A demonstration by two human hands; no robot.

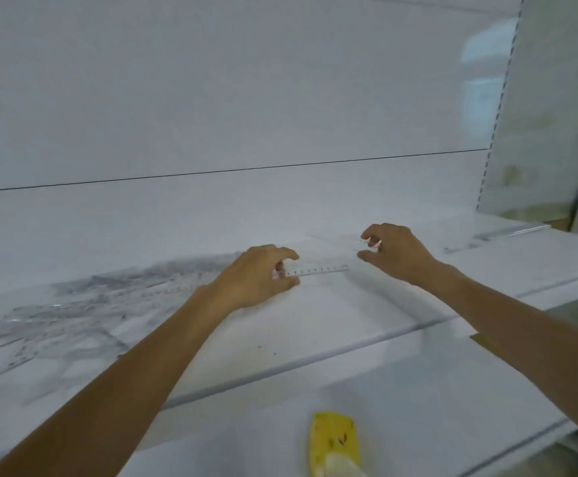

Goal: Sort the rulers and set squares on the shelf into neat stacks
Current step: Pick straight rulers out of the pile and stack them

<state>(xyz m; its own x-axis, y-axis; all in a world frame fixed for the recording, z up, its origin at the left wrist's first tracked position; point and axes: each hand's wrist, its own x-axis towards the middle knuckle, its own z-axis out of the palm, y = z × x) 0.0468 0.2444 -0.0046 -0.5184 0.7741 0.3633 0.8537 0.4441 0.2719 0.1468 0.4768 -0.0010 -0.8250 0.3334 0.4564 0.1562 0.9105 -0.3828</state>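
One head-worn camera looks forward and down, close over the white shelf (315,325), both forearms reaching in.

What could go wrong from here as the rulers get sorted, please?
The ruler is clear on a white shelf; its edges are hard to see, so it may land crooked.
The left hand and right hand seem to pinch it by fingertips only, so it could slip.
The loose pile lies beside the left forearm, which could scatter it.
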